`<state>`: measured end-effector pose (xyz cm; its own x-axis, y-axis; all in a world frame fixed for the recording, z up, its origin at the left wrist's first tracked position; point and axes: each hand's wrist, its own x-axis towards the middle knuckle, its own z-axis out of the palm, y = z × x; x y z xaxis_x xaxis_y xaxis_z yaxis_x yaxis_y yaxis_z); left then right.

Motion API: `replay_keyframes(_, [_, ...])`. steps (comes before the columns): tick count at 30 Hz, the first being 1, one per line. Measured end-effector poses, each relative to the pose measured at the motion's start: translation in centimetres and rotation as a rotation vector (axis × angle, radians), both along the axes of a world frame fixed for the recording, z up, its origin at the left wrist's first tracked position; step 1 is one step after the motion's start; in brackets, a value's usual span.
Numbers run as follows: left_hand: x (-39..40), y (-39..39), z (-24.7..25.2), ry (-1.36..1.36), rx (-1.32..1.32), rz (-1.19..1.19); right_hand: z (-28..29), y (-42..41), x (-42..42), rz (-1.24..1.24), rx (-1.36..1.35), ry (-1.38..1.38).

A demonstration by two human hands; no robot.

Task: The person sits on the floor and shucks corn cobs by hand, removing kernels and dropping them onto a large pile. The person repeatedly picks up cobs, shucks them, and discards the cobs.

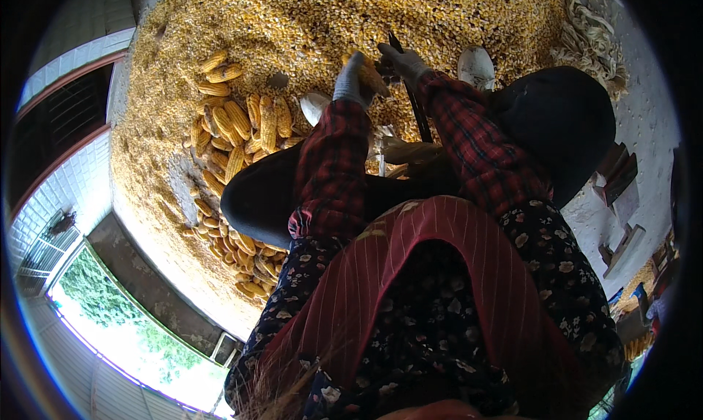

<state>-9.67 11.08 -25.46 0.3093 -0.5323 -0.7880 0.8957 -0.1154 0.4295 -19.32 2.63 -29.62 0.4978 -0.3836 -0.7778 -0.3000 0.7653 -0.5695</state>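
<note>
My left hand, in a light glove, is closed around an ear of corn, whose end sticks out past the fingers. Just to its right, my right hand, also gloved, is at a dark, narrow bar that slants down between my forearms; whether the fingers grip it is hard to tell. Loose corn kernels cover the floor beneath and beyond both hands. Below the hands, dry husks lie between my legs, partly hidden by my sleeves.
A pile of corn ears lies on the left, running down beside my knee. Pale husks are heaped at the upper right. Pieces of wood lie on the floor at the right. My light shoes rest among the kernels.
</note>
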Motion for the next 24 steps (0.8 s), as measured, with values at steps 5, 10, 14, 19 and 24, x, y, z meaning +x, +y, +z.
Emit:
replay_keyframes(5, [0.0, -0.1, -1.3, -0.320, 0.226, -0.233, 0.4, -0.2, 0.1, -0.002, 0.028, 0.031])
replay_keyframes(10, [-0.7, 0.0, -2.3, -0.182, 0.226, -0.230, -0.5, -0.2, 0.4, -0.039, -0.090, 0.044])
replay_keyframes(14, [-1.2, -0.6, -2.8, -0.242, 0.278, -0.348, -1.4, -0.3, 0.5, -0.003, -0.055, 0.086])
replay_keyframes(19, [-2.7, -1.5, -2.7, -1.223, 0.396, -1.321, -1.8, -0.5, 0.8, 0.136, -0.256, 0.255])
replay_keyframes(24, [-4.1, -2.2, -3.3, -1.339, 0.681, -1.464, -2.4, -0.8, 0.2, 0.238, -0.405, 0.366])
